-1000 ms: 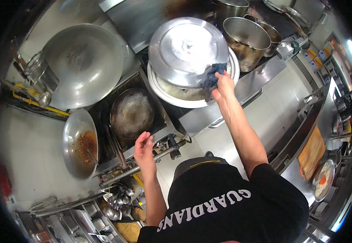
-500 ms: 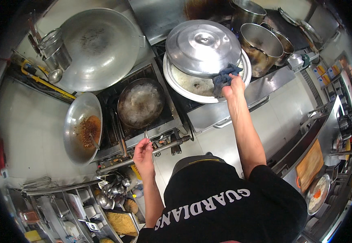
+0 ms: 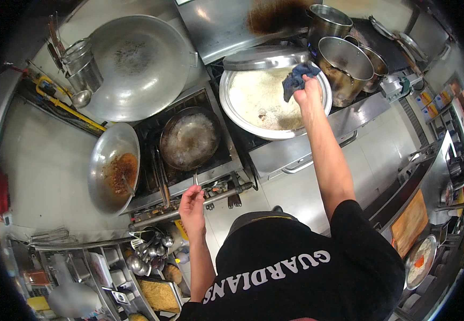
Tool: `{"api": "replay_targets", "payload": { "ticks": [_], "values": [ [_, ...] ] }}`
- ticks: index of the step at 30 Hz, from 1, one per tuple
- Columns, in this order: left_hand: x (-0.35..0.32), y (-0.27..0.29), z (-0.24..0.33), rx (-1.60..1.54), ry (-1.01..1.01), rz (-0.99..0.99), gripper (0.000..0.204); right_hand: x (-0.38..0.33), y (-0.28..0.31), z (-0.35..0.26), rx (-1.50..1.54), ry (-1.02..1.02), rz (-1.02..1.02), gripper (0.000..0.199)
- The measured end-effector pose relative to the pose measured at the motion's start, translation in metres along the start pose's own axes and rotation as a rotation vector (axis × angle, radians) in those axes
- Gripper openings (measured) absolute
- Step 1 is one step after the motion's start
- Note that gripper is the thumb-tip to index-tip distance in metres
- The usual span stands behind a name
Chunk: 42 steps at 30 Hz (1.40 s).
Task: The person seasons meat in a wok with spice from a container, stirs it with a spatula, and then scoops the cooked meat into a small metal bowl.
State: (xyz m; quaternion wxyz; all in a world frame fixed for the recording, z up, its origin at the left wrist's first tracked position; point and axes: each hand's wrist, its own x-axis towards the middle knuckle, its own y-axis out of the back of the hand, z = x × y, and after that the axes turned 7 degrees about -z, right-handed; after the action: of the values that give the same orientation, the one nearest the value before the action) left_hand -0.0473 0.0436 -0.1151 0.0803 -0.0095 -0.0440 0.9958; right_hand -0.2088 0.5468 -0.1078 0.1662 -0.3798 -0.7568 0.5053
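My right hand (image 3: 308,92) grips a blue cloth (image 3: 296,77) and, through it, the wide steel lid (image 3: 267,56). The lid is tipped up at the far side of a big round steel pot (image 3: 317,115), and the pale rice inside shows. My left hand (image 3: 192,206) is at the stove's front rail (image 3: 226,193) with its fingers curled, just below a thin handle that runs from a dark pan of bubbling liquid (image 3: 189,139). Whether that hand grips anything is unclear.
A large steel wok (image 3: 136,59) leans at the back left beside a steel canister (image 3: 82,64). A wok with brown sauce (image 3: 114,166) sits left of the stove. Steel pots (image 3: 344,64) stand at the back right. Ladles (image 3: 146,251) and food trays (image 3: 160,294) lie lower left.
The lid, which lay flat over the pot, has been raised and tilted back by my right hand, uncovering the rice. My left hand has stayed at the stove rail and its fingers have curled in.
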Motion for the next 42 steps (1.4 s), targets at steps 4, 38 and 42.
{"api": "replay_targets", "payload": {
  "ticks": [4,38,42],
  "values": [
    [-0.006,0.001,0.002,0.012,-0.005,0.024,0.024,0.005,-0.008,-0.017,-0.015,0.046,-0.045,0.046],
    [-0.152,0.309,-0.06,0.568,0.241,0.294,0.029,-0.359,0.245,0.258,-2.026,0.322,-0.832,0.056],
    [-0.097,0.422,-0.136,0.68,0.216,0.346,0.03,-0.392,0.279,0.245,-2.134,0.204,-0.493,0.055]
  ]
}}
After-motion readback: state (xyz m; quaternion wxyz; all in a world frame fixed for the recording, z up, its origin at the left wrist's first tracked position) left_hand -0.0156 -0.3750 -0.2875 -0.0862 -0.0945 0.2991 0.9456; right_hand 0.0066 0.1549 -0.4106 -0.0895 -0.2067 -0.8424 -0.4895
